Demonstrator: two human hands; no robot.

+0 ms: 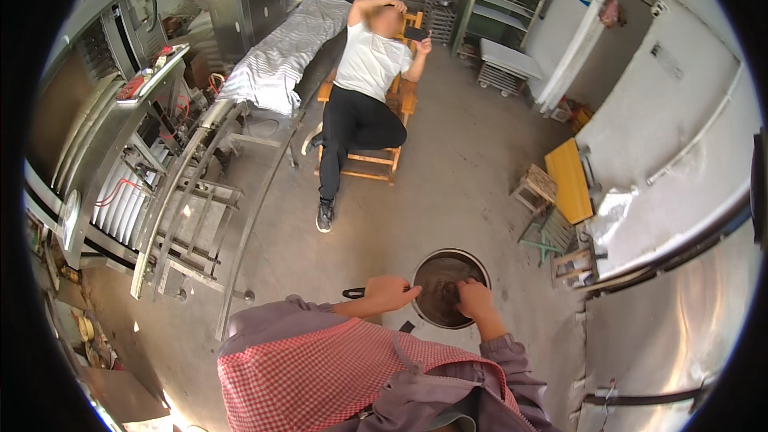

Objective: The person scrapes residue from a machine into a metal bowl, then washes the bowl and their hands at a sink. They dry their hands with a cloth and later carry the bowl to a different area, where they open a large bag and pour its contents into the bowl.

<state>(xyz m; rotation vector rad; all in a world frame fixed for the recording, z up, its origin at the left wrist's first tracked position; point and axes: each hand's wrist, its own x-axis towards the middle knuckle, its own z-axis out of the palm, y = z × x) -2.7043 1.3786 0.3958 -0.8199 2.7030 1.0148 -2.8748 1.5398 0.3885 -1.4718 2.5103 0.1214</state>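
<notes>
A round metal pan [432, 312] with a bright rim and a dark brown inside sits low in front of me. My left hand [387, 294] is closed around its black handle [354, 293], whose looped end sticks out to the left. Over the pan's right rim reaches my right hand [476, 300], its bent fingers on a dark, rough clump [447, 289] inside. What the clump is made of is too blurred to tell. Below the pan, by my apron, a small dark piece [407, 327] shows; its kind is unclear.
Ahead, a person [372, 66] reclines in a wooden chair [360, 159], holding a phone [416, 33]. Metal conveyor rails [180, 210] and a cloth-covered table [276, 54] stand left. Small stools [534, 186] and a yellow board [569, 180] line the right wall. A rack [501, 12] is behind.
</notes>
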